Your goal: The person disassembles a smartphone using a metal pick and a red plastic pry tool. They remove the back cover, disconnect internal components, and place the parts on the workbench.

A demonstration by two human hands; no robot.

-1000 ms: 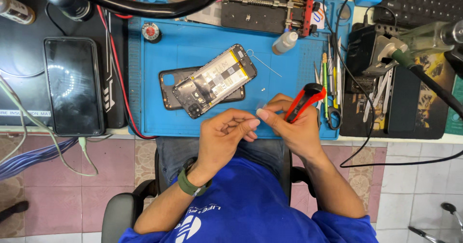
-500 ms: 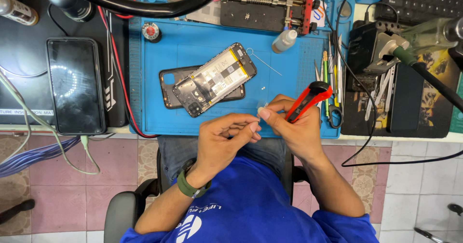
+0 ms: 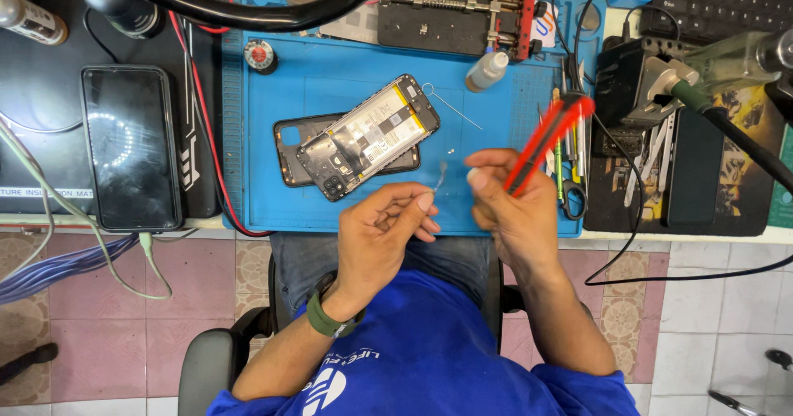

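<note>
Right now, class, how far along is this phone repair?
Done: the opened phone lies on the blue mat, insides exposed, over its back cover. In hand: the left hand pinches a small clear strip; the right hand holds red tweezers. Left: closing the phone.

There was only one view, from a camera on the person's head. It looked almost straight down on the blue work mat (image 3: 330, 94), which filled the upper middle of the picture. The far edge of the bench was toward 12 o'clock and the person's own chest and lap toward 6 o'clock. The camera stood quite near, so both forearms were visible. The tiled floor (image 3: 702, 300) appeared at 4 and 8 o'clock.
</note>
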